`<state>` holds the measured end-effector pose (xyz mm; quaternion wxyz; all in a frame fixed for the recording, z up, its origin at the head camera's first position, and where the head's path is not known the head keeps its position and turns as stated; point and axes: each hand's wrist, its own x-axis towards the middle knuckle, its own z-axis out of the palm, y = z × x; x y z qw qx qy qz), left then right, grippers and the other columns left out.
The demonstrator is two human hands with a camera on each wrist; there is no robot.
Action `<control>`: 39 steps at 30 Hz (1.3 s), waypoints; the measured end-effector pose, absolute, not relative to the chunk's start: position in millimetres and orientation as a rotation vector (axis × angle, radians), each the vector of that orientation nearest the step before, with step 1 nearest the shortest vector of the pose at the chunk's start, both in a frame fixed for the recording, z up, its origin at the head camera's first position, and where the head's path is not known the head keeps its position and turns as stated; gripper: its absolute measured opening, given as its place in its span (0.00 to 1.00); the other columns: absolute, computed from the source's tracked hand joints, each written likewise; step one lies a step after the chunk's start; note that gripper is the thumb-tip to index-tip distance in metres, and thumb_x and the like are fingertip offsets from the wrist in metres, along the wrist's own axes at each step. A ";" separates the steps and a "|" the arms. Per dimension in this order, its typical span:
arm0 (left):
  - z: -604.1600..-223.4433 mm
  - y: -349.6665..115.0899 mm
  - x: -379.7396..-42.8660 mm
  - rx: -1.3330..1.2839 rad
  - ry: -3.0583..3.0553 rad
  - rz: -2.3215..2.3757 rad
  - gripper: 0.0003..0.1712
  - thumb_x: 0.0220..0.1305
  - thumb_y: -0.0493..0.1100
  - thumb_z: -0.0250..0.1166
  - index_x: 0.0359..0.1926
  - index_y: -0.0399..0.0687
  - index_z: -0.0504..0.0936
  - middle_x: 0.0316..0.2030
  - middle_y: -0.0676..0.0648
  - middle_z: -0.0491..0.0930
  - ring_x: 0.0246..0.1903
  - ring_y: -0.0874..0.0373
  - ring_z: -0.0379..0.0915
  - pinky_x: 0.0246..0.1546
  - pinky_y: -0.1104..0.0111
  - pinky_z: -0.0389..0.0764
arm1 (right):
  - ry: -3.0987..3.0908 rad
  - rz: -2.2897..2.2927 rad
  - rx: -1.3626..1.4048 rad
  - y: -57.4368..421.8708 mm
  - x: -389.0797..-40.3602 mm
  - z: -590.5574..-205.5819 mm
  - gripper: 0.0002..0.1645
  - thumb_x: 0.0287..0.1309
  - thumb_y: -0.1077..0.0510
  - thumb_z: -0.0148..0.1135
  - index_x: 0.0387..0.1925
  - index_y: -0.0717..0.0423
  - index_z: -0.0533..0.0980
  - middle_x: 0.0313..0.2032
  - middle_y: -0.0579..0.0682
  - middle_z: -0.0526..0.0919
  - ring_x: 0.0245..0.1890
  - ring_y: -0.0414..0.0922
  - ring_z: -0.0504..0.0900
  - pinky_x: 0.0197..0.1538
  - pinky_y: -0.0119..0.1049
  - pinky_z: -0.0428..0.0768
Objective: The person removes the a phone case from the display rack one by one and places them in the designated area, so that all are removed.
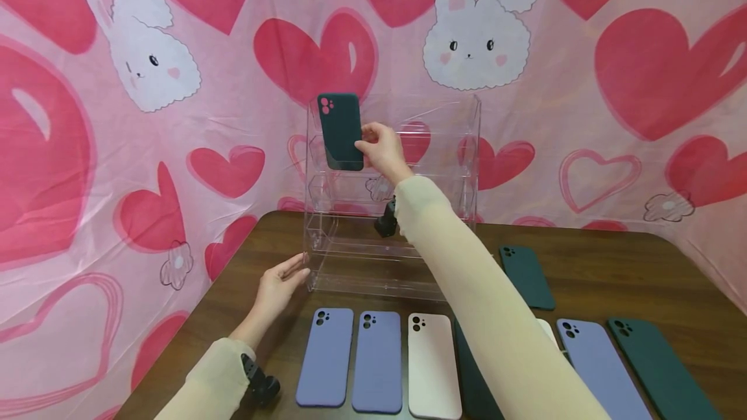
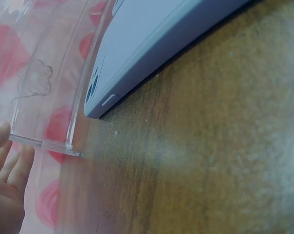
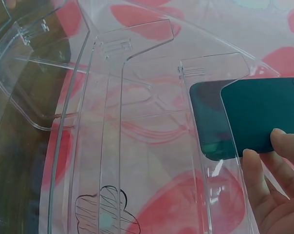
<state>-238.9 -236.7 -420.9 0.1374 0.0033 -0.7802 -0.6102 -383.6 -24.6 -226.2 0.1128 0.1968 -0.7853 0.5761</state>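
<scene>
A dark green phone case (image 1: 343, 135) with a camera cutout stands upright at the top left tier of a clear acrylic display rack (image 1: 373, 287). My right hand (image 1: 384, 148) pinches its right edge between thumb and fingers. In the right wrist view, the lower end of the green case (image 3: 254, 117) shows behind the top tier's clear front panel. Down at the rack's lower left side, my left hand (image 1: 279, 287) holds the edge. The left wrist view shows the thumb and fingers of that hand (image 2: 8, 190) on either side of the rack's clear edge (image 2: 45, 145).
In front of the rack lie lavender cases (image 1: 324, 358) and a pale pink case (image 1: 433, 365). Further right are another lavender case (image 1: 604, 361) and green cases (image 1: 527, 277), some partly hidden by my right sleeve. A pink heart-print cloth (image 1: 233, 115) hangs behind the wooden table (image 1: 222, 284).
</scene>
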 end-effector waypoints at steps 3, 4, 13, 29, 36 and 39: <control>-421.4 -237.0 -239.4 0.003 -2.257 -1.765 0.23 0.58 0.31 0.62 0.56 0.31 0.73 0.52 0.36 0.73 0.51 0.46 0.71 0.42 0.68 0.78 | -2.283 1.687 0.584 -23.8 -383.1 -225.5 0.14 0.56 0.62 0.62 0.45 0.60 0.76 0.37 0.53 0.79 0.35 0.49 0.80 0.25 0.35 0.81; -421.5 -237.2 -239.5 0.004 -2.258 -1.763 0.23 0.58 0.31 0.62 0.56 0.31 0.73 0.52 0.36 0.73 0.51 0.46 0.71 0.42 0.69 0.78 | -2.280 1.683 0.586 -23.6 -382.6 -225.3 0.14 0.56 0.62 0.62 0.45 0.59 0.76 0.37 0.53 0.79 0.34 0.48 0.79 0.26 0.35 0.82; -422.3 -237.9 -238.9 0.002 -2.260 -1.772 0.23 0.59 0.31 0.62 0.56 0.31 0.72 0.53 0.36 0.73 0.51 0.47 0.71 0.42 0.72 0.78 | -2.231 1.599 0.607 -20.8 -380.3 -222.2 0.12 0.56 0.62 0.63 0.43 0.60 0.77 0.36 0.53 0.80 0.37 0.44 0.78 0.36 0.36 0.81; -421.5 -237.0 -239.5 0.011 -2.281 -1.742 0.23 0.59 0.32 0.62 0.56 0.32 0.73 0.52 0.37 0.73 0.50 0.48 0.72 0.42 0.71 0.78 | -2.146 1.799 0.635 0.6 -368.3 -214.5 0.14 0.56 0.64 0.62 0.45 0.62 0.75 0.38 0.55 0.78 0.36 0.48 0.80 0.36 0.44 0.82; -420.1 -236.2 -236.6 0.010 -2.282 -1.750 0.23 0.59 0.33 0.62 0.57 0.32 0.72 0.53 0.37 0.73 0.51 0.48 0.71 0.42 0.71 0.78 | -2.173 1.792 0.641 11.4 -360.6 -217.4 0.18 0.55 0.62 0.63 0.48 0.62 0.74 0.40 0.55 0.78 0.38 0.48 0.80 0.37 0.40 0.82; -419.7 -235.8 -235.5 0.011 -2.277 -1.760 0.23 0.59 0.32 0.62 0.57 0.32 0.72 0.53 0.37 0.73 0.51 0.48 0.71 0.41 0.72 0.78 | -2.177 1.794 0.656 15.3 -357.0 -218.7 0.19 0.55 0.62 0.64 0.49 0.62 0.74 0.41 0.55 0.78 0.38 0.49 0.80 0.39 0.43 0.81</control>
